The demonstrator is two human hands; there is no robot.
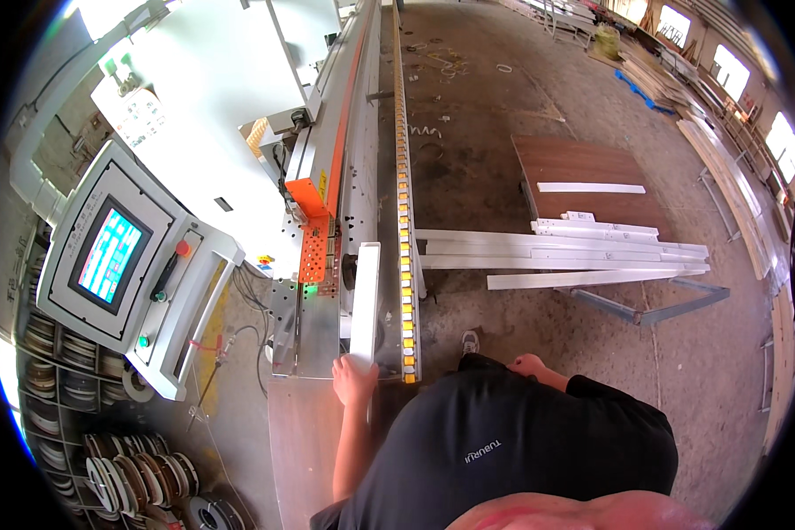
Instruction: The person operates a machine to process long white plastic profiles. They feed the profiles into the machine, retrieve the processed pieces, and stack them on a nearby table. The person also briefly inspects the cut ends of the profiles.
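A narrow white board (364, 305) lies lengthwise along the side of the long edge-banding machine (316, 305), beside its orange guard. My left hand (354, 380) is closed around the near end of this board, with fingers over its top and edge. My right hand (527, 367) is close against the front of my body, apart from the boards. Its fingers are partly hidden, so their pose is unclear. To the right of the white board runs a roller rail (406, 291) with yellow and white rollers.
A control panel (109, 256) with a lit screen stands at left. Rolls of edge banding (132, 477) sit on racks below it. White strips (565, 252) and a brown panel (583, 168) are stacked at right, near a metal frame (645, 309). Timber (724, 190) lines the far right.
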